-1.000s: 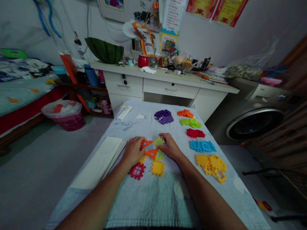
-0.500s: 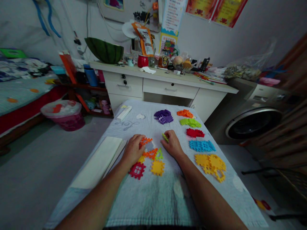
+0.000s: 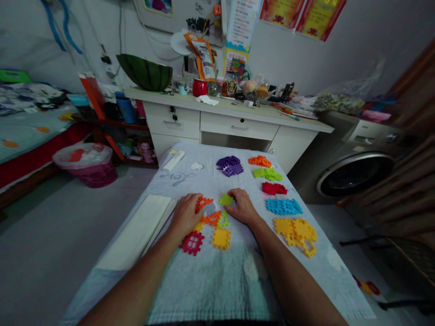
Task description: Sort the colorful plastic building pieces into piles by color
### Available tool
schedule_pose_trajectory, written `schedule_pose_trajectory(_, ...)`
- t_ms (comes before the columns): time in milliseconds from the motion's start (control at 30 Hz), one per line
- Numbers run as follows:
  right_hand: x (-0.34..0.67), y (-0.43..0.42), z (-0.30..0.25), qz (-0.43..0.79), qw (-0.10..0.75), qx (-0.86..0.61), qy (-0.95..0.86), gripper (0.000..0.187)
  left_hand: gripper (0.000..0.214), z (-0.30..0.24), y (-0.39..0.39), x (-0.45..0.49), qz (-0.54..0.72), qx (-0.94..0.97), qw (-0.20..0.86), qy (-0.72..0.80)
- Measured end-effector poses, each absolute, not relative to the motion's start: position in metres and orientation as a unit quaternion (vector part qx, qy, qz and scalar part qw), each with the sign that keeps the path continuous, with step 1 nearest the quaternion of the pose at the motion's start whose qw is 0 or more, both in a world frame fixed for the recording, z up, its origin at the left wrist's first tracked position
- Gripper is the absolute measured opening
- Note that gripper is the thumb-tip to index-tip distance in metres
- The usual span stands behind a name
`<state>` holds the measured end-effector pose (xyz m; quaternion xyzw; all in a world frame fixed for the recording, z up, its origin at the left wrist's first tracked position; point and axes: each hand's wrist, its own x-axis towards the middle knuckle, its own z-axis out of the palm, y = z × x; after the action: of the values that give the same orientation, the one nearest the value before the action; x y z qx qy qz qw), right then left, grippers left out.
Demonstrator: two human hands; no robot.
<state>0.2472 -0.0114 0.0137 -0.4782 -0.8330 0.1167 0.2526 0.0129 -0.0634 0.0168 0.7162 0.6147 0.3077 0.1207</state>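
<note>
My left hand [image 3: 184, 215] rests curled on the cloth-covered table [image 3: 217, 276], its fingertips on an orange triangular frame piece [image 3: 203, 202]. My right hand [image 3: 240, 207] pinches a lime-green flat piece [image 3: 226, 199] just to the right of it. Below the hands lie an orange triangle [image 3: 211, 219], a light-green triangle [image 3: 223, 220], a red window-like square [image 3: 192, 242] and a yellow square [image 3: 221, 238].
Sorted piles sit right and beyond: purple [image 3: 230, 165], orange [image 3: 260, 161], green [image 3: 269, 174], red [image 3: 273, 188], blue [image 3: 283, 206], yellow [image 3: 297, 230]. A white flat box [image 3: 136, 232] lies at the left. Beyond are a cluttered desk [image 3: 231, 118], a washing machine [image 3: 353, 176] and a bin [image 3: 85, 163].
My right hand lifted the lime-green piece on edge half a second ago and now holds it flat beside the orange frame piece. My left hand has stayed put.
</note>
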Motion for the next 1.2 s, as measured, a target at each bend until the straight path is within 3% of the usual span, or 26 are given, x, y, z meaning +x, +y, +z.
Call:
schedule_pose_trajectory(300,0.257,0.007,0.024,0.115,0.314,-0.508,-0.794,0.037,0.035,0.016,-0.062,0.012,0.29,0.732,0.129,0.603)
schedule_pose_trajectory(600,0.345,0.09,0.066,-0.026,0.306,-0.665,-0.681,0.024,0.034,0.017,-0.06,0.013,0.302,0.726,0.148,0.599)
schedule_pose_trajectory(767,0.383,0.119,0.066,-0.02,0.304,-0.734,-0.607,0.016,0.034,0.012,-0.059,0.011,0.302,0.725,0.145,0.602)
schedule_pose_trajectory(1033,0.383,0.117,0.061,-0.004,0.34,-0.723,-0.601,0.01,0.033,0.017,-0.06,0.012,0.311,0.715,0.162,0.604)
schedule_pose_trajectory(1200,0.337,0.085,0.067,0.029,0.325,-0.677,-0.659,0.019,0.032,0.015,-0.06,0.013,0.307,0.714,0.152,0.61)
